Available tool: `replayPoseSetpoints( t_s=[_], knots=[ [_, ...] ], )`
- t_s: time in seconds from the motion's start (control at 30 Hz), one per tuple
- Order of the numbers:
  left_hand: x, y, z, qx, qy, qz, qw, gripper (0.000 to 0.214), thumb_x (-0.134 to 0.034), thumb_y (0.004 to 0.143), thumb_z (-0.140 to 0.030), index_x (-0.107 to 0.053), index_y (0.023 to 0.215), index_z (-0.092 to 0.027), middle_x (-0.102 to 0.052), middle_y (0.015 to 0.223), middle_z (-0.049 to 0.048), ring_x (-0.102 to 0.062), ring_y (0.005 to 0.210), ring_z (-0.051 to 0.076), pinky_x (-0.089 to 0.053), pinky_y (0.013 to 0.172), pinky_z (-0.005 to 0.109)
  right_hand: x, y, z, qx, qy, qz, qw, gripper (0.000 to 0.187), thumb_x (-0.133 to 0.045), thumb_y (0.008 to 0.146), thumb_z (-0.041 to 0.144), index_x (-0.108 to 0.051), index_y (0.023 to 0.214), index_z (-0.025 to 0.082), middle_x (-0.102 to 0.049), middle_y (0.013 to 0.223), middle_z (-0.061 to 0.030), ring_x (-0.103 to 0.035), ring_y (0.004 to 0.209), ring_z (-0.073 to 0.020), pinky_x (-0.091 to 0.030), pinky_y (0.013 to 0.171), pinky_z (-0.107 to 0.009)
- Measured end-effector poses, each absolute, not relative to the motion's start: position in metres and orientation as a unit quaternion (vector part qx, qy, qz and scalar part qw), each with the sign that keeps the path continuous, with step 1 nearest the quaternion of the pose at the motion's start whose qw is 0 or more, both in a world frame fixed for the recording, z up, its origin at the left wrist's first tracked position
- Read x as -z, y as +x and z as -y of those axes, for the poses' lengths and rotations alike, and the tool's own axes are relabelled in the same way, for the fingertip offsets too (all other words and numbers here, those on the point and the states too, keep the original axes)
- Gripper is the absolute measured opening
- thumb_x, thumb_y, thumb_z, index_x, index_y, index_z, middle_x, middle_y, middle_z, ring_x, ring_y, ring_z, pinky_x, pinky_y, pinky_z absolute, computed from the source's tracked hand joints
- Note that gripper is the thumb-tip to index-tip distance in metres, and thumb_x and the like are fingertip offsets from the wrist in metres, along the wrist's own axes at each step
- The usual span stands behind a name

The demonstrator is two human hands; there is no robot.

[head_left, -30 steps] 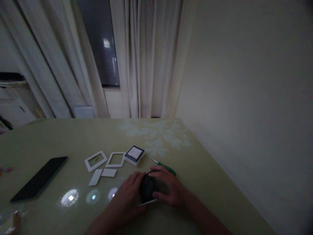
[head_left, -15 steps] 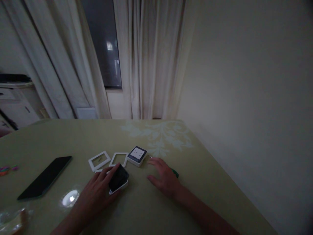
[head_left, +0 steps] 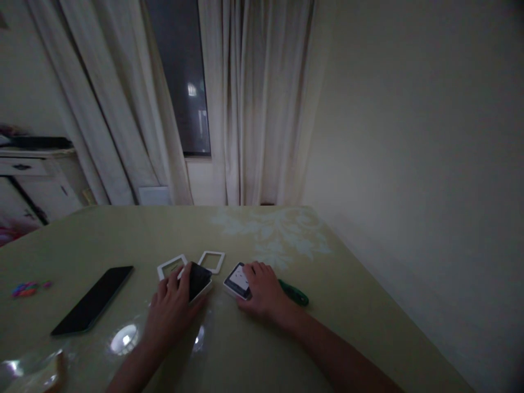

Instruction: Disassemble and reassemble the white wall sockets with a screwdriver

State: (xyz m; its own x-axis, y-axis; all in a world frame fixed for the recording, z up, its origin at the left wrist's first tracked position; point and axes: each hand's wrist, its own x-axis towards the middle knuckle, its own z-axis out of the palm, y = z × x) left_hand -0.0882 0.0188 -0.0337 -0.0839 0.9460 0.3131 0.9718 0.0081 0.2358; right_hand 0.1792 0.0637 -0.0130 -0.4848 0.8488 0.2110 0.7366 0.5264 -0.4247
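Note:
My left hand (head_left: pixel 170 308) is closed around a square black-faced piece with a white edge (head_left: pixel 200 281), tilted above the table. My right hand (head_left: pixel 264 289) grips a wall socket (head_left: pixel 237 280) that has a white slotted face and a dark border; the fingers cover its right side. Beside that hand lies a green-handled screwdriver (head_left: pixel 297 293), its shaft hidden behind the hand. Two white square frames lie just beyond my left hand: a left frame (head_left: pixel 172 261), partly covered by the fingers, and a right frame (head_left: pixel 221 263).
A black tablet-like slab (head_left: pixel 93 300) lies on the left of the table (head_left: pixel 360 327). Small coloured bits (head_left: pixel 27 289) are at the far left, and a clear plastic bag (head_left: pixel 33 376) is in the near left corner. A wall (head_left: pixel 409 164) borders the table's right side.
My right hand has moved from open beside the socket to a grip on it, and the socket has come nearer. The left hand still holds the black-faced piece. The view has shifted slightly.

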Motion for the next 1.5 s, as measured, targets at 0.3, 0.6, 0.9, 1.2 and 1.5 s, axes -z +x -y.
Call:
replayPoseSetpoints(
  t_s=[0.3, 0.6, 0.9, 1.2, 1.5],
  knots=[
    [0.005, -0.017, 0.002, 0.229, -0.829, 0.471, -0.196, 0.092, -0.068, 0.081, -0.014, -0.043, 0.166, -0.038, -0.052, 0.170, 0.0073, -0.046, 0.156, 0.039, -0.034, 0.128, 0.065, 0.016, 0.283, -0.046, -0.155, -0.536, 0.789, 0.258, 0.049, -0.067, 0.101, 0.043, -0.062, 0.144, 0.020, -0.064, 0.147, -0.0197, -0.057, 0.138, -0.0381, -0.043, 0.118, -0.057],
    [0.060, 0.014, 0.004, 0.338, -0.731, 0.517, -0.291, 0.086, -0.092, 0.075, -0.040, -0.058, 0.153, -0.027, -0.065, 0.150, 0.0190, -0.060, 0.140, 0.046, -0.048, 0.120, 0.065, 0.019, 0.302, -0.046, -0.176, -0.551, 0.742, 0.339, 0.011, -0.071, 0.089, 0.022, -0.077, 0.099, 0.022, -0.076, 0.096, -0.0082, -0.072, 0.088, -0.0270, -0.057, 0.083, -0.040],
    [0.057, 0.012, 0.008, 0.393, -0.720, 0.560, -0.117, 0.065, -0.072, 0.087, -0.027, -0.052, 0.149, -0.032, -0.057, 0.144, 0.0103, -0.065, 0.129, 0.036, -0.061, 0.107, 0.059, -0.022, 0.304, -0.028, -0.149, -0.405, 0.722, 0.541, 0.013, -0.071, 0.098, 0.023, -0.081, 0.106, 0.026, -0.075, 0.093, -0.0055, -0.073, 0.086, -0.0209, -0.061, 0.076, -0.032],
    [0.052, 0.010, 0.008, 0.401, -0.708, 0.571, -0.109, 0.064, -0.072, 0.091, -0.027, -0.049, 0.151, -0.033, -0.053, 0.143, 0.0102, -0.065, 0.131, 0.035, -0.063, 0.106, 0.059, -0.024, 0.282, -0.011, -0.161, -0.356, 0.782, 0.485, 0.022, -0.071, 0.091, 0.012, -0.081, 0.106, 0.023, -0.072, 0.091, -0.0046, -0.072, 0.076, -0.0156, -0.058, 0.065, -0.025],
    [0.048, 0.007, 0.008, 0.387, -0.719, 0.568, -0.105, 0.067, -0.072, 0.092, -0.023, -0.044, 0.153, -0.032, -0.050, 0.146, 0.0115, -0.062, 0.134, 0.036, -0.062, 0.109, 0.059, -0.029, 0.279, -0.009, -0.143, -0.357, 0.789, 0.479, 0.020, -0.070, 0.092, 0.012, -0.081, 0.105, 0.022, -0.071, 0.090, -0.0048, -0.071, 0.074, -0.0149, -0.058, 0.064, -0.023]
  ],
)
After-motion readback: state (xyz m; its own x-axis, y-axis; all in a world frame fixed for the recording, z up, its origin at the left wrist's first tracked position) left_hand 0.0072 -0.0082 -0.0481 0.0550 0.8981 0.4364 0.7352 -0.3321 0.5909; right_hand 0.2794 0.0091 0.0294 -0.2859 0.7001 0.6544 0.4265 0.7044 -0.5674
